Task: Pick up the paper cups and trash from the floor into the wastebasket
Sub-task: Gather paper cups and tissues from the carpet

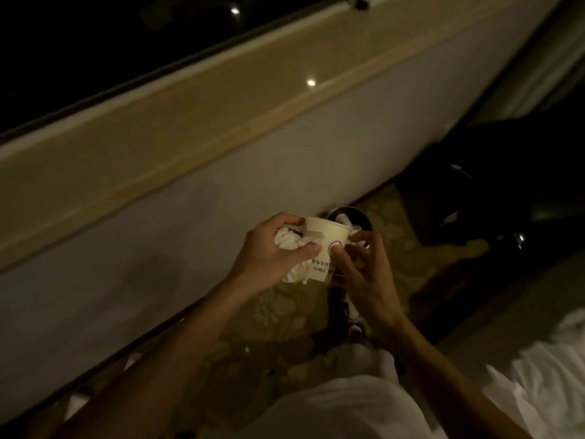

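Observation:
In the head view my left hand (269,248) grips a crumpled white tissue (289,243) and the side of a cream paper cup (323,239) with dark lettering. My right hand (357,267) pinches the same cup from the right, fingers curled at its lower edge. The cup is held in the air, tilted, just above and in front of a small dark round wastebasket (364,218) that stands on the floor against the wall. Something white shows inside the wastebasket. More white tissue (296,275) hangs below my left hand.
A pale wall (190,223) with a tan ledge (190,122) runs diagonally on the left. Patterned carpet (278,318) lies underfoot. A dark bag or chair (493,185) sits at the right, and white bedding (538,375) at the lower right. My white-clad leg (348,407) is below.

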A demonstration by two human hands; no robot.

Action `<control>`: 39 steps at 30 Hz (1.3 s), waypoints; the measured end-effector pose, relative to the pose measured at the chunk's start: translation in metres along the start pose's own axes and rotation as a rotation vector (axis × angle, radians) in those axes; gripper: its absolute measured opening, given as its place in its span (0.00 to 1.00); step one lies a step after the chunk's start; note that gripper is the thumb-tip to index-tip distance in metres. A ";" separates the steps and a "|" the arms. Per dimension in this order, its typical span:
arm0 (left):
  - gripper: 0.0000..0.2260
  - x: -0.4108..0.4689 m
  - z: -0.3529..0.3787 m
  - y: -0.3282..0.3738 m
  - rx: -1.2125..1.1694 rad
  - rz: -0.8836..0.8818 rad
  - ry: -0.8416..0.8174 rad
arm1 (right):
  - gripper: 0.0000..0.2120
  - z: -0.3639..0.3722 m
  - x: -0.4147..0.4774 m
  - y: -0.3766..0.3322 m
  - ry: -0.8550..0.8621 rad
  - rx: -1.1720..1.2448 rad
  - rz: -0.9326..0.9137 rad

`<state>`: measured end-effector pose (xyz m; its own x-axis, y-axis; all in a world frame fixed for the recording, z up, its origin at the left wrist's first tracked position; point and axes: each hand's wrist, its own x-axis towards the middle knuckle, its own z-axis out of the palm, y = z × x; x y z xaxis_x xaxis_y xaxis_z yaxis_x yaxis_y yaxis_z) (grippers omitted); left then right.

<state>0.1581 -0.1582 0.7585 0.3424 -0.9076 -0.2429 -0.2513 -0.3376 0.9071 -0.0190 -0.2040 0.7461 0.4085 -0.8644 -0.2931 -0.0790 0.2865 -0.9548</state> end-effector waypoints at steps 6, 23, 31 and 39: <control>0.19 0.124 0.132 -0.038 -0.013 -0.227 -0.146 | 0.16 -0.105 0.088 0.069 0.075 -0.016 0.162; 0.17 0.429 0.330 -0.324 -0.141 -0.678 -0.041 | 0.24 -0.222 0.430 0.350 -0.070 -0.172 0.475; 0.12 0.476 0.351 -0.403 0.192 -0.364 0.059 | 0.27 -0.222 0.495 0.436 -0.200 -0.495 0.377; 0.26 0.472 0.369 -0.445 0.515 -0.437 -0.112 | 0.21 -0.217 0.507 0.463 -0.173 -0.673 0.346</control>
<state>0.0975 -0.5288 0.1133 0.4213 -0.6722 -0.6088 -0.5193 -0.7291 0.4458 -0.0461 -0.5993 0.1448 0.3915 -0.6788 -0.6213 -0.7410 0.1678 -0.6502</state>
